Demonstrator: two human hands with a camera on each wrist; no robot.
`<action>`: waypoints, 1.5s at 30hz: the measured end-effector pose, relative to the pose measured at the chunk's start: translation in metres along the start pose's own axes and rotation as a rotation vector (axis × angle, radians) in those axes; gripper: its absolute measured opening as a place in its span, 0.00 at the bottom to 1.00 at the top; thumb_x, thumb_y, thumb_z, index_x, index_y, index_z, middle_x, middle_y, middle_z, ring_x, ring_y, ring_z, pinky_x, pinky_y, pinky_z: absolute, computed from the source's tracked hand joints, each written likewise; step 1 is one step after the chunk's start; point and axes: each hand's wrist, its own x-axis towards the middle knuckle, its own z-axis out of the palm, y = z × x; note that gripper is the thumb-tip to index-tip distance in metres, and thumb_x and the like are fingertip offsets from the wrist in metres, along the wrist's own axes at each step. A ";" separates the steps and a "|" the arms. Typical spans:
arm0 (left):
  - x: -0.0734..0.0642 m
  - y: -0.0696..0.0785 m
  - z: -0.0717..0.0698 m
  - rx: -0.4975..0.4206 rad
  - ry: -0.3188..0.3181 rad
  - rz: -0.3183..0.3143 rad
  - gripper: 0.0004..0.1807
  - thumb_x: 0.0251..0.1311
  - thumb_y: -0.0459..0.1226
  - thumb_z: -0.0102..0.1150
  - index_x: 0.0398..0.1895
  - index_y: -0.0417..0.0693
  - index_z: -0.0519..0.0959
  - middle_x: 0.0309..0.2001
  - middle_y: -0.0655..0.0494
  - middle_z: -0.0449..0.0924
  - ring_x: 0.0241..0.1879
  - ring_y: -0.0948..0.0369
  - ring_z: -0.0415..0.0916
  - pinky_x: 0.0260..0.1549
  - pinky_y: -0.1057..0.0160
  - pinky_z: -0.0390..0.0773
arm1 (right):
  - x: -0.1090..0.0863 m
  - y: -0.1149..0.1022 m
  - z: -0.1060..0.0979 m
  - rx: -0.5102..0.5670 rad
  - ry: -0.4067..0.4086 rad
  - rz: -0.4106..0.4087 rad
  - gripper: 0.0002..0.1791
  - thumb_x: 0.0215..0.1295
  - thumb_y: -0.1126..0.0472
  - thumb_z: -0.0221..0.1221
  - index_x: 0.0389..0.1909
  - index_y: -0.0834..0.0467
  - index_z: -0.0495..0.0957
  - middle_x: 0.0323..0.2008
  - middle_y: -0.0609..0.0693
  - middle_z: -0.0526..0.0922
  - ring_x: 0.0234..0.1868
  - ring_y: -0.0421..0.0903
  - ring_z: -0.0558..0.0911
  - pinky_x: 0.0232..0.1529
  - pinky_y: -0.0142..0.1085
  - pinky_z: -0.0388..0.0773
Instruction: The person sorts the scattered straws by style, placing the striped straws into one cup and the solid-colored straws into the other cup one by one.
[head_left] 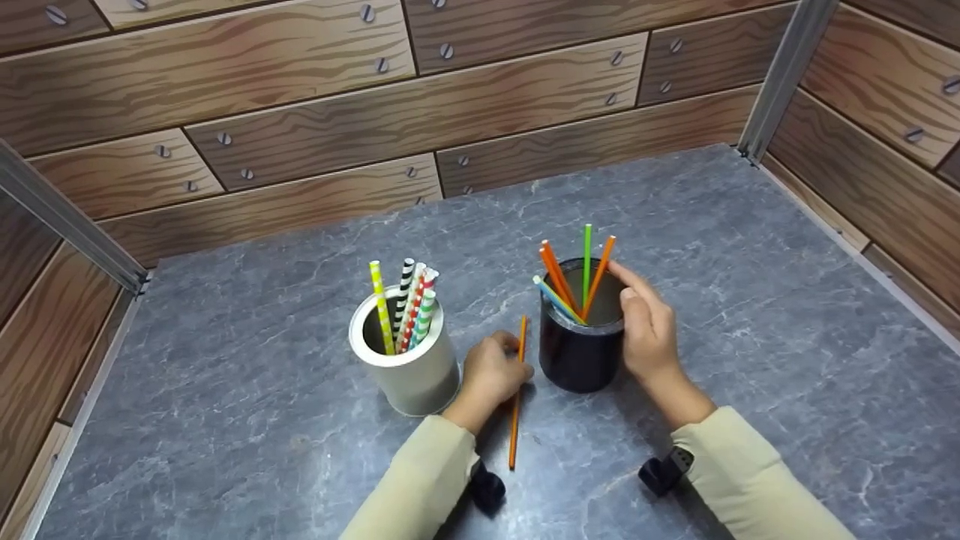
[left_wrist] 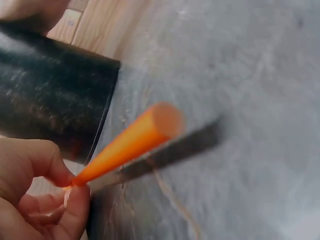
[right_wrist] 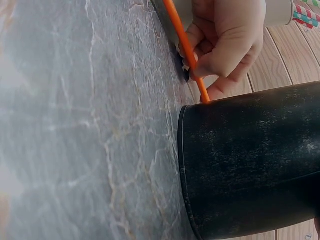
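Note:
My left hand (head_left: 495, 369) pinches an orange straw (head_left: 515, 427) between thumb and fingers, in the gap between two cups. In the left wrist view the straw's near end (left_wrist: 167, 120) points at the camera, with its shadow on the tabletop below. My right hand (head_left: 651, 330) holds the black cup (head_left: 577, 356) by its right side, the index finger reaching along the back of the rim. Orange, green and blue straws (head_left: 587, 262) lean inside that cup. To the left of my left hand, a white cup (head_left: 420, 382) bears several striped straws (head_left: 382, 307).
The cups stand on a grey marbled tabletop (head_left: 247, 390). Wood-patterned panels (head_left: 315, 97) wall it in at the back and sides, with metal corner posts (head_left: 784, 75). A small black device (head_left: 487, 487) is worn at each wrist over the pale sleeves.

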 end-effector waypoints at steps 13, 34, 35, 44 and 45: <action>-0.006 -0.013 0.007 -0.623 0.005 -0.122 0.21 0.38 0.23 0.51 0.43 0.37 0.75 0.18 0.59 0.69 0.12 0.66 0.64 0.07 0.73 0.63 | 0.000 -0.001 -0.001 0.002 0.003 -0.007 0.20 0.65 0.71 0.39 0.54 0.72 0.73 0.53 0.66 0.76 0.56 0.29 0.71 0.59 0.23 0.65; -0.014 0.010 -0.001 -0.836 0.141 -0.033 0.26 0.38 0.20 0.48 0.48 0.35 0.71 0.22 0.57 0.69 0.18 0.66 0.66 0.17 0.73 0.68 | 0.000 -0.002 0.000 0.023 0.004 -0.004 0.20 0.66 0.71 0.40 0.53 0.72 0.72 0.53 0.66 0.75 0.56 0.29 0.71 0.59 0.23 0.65; -0.015 0.011 -0.002 -0.849 0.149 -0.027 0.26 0.38 0.20 0.48 0.48 0.35 0.71 0.22 0.57 0.69 0.18 0.66 0.67 0.17 0.73 0.69 | 0.000 -0.002 0.000 0.024 0.005 -0.003 0.20 0.66 0.71 0.40 0.53 0.72 0.72 0.53 0.66 0.75 0.56 0.29 0.71 0.59 0.23 0.65; -0.015 0.021 -0.012 -0.904 0.223 0.048 0.25 0.39 0.19 0.48 0.47 0.35 0.71 0.22 0.57 0.69 0.19 0.66 0.67 0.18 0.73 0.72 | 0.000 -0.002 0.000 0.023 0.008 -0.002 0.20 0.65 0.71 0.39 0.53 0.72 0.72 0.53 0.66 0.75 0.56 0.29 0.71 0.59 0.23 0.65; -0.015 0.022 -0.014 -0.897 0.230 0.060 0.25 0.39 0.19 0.49 0.47 0.35 0.71 0.23 0.57 0.69 0.19 0.66 0.67 0.18 0.73 0.72 | 0.000 -0.002 0.000 0.021 0.008 -0.001 0.20 0.65 0.71 0.40 0.53 0.72 0.73 0.53 0.66 0.76 0.56 0.29 0.71 0.59 0.23 0.65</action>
